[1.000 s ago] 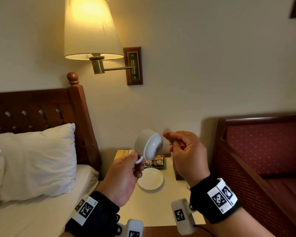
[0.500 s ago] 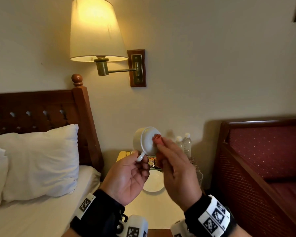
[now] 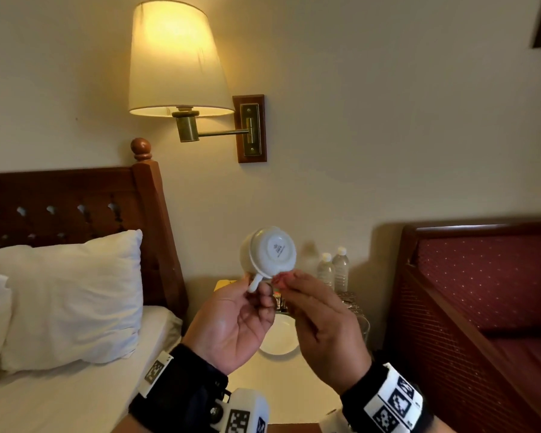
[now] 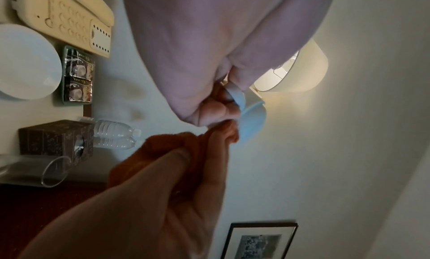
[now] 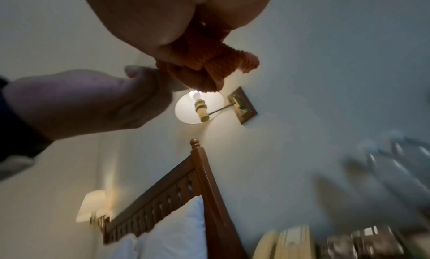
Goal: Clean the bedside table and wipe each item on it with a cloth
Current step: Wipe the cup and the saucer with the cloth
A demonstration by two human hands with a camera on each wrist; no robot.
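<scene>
The white cup (image 3: 269, 253) is being held up by its handle, pinched in the left hand (image 3: 235, 326), base turned toward the head camera, above the bedside table (image 3: 281, 389). An orange cloth (image 4: 186, 149) is being gripped in the right hand (image 3: 322, 332) and pressed at the lower rim. The wiping is probably best done with the cup being turned steadily. A small mark is printed on the base, too small to read.

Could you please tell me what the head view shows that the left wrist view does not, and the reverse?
Only the head view shows the pillow, the headboard and the cup's stamped underside. Only the left wrist view shows the telephone and the tissue box. Both show the left hand holding the cup, the right hand holding the orange cloth, the saucer and the bottles.
</scene>
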